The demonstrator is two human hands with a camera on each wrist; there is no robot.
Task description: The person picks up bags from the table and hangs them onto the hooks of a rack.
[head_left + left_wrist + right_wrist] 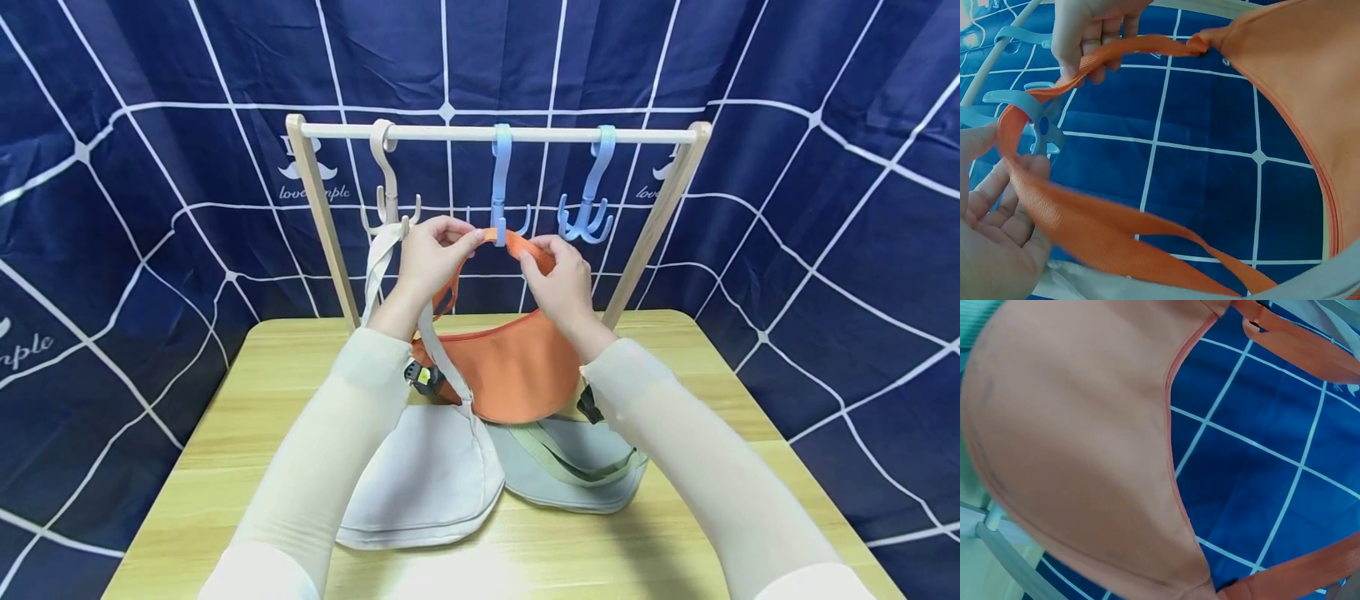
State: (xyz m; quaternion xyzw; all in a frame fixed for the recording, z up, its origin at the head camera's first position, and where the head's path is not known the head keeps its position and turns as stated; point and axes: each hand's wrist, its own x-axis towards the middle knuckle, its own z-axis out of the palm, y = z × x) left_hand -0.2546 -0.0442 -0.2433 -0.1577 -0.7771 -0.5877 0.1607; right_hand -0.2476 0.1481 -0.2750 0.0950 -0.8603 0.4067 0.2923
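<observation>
An orange shoulder bag hangs at the middle of the rack, its strap passing behind the front prong of the middle blue hook. On the left of that prong, my left hand pinches the strap between thumb and fingers. My right hand grips it just to the right, thumb in front. The left wrist view shows the strap looped at the prong, with the left hand below and the right hand above. The orange bag fills much of the right wrist view, where the right hand is out of sight.
A white bag hangs by its strap from the beige hook, left of my hands. A grey-green bag lies on the table. Another blue hook hangs at right on the rack's white rod.
</observation>
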